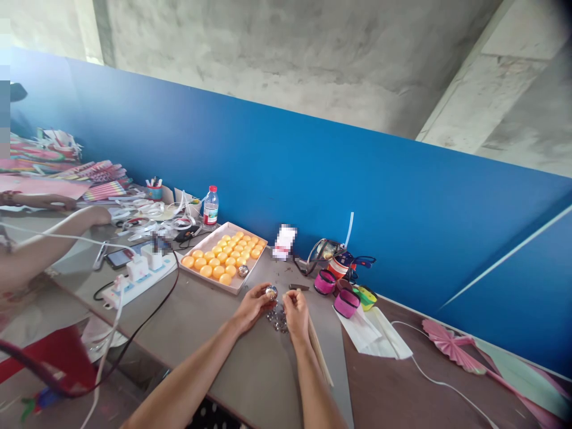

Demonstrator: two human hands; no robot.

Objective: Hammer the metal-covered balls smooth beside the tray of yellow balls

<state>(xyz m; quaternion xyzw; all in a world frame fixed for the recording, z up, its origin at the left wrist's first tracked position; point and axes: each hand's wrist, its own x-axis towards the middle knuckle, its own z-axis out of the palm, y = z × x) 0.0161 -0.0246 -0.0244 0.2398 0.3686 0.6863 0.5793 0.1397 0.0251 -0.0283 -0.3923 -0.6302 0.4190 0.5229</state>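
Note:
My left hand point(254, 308) holds a shiny silver ball point(271, 292) between thumb and fingers. Just to its right, my right hand point(295, 307) is closed in a pinch; what sits between its fingertips is too small to make out. Small shiny metal pieces point(280, 323) lie in a pile on the grey table between the two hands. Thin pale sticks point(318, 345) stretch along the right side of my right forearm. Beyond my left hand, a shallow tray point(233, 288) bears many orange balls point(218, 272) and a second silver ball point(243, 271) near its front right edge.
A white power strip point(139, 280) with cables lies at left, near a phone point(120, 257) and a water bottle point(211, 208). Another person's arms point(53, 241) reach in there. Pink rolls of tape point(347, 302), white paper point(378, 333) and a pink paper fan point(451, 347) are at right.

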